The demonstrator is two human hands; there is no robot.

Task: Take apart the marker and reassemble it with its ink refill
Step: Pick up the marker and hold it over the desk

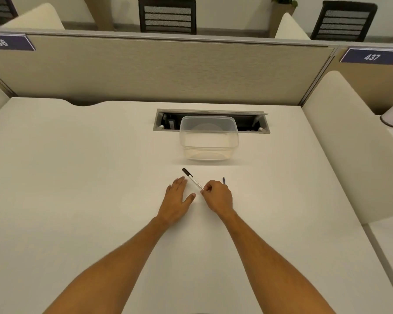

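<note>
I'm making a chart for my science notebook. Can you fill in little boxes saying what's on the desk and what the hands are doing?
marker: white barrel, black cap on, far end tilted away to the left
right hand: pinching the marker's near end
left hand: open, flat on the desk, beside the marker
thin dark stick: lying just behind the right hand, maybe the ink refill
clear plastic tub: empty, farther back
desk: white
</note>
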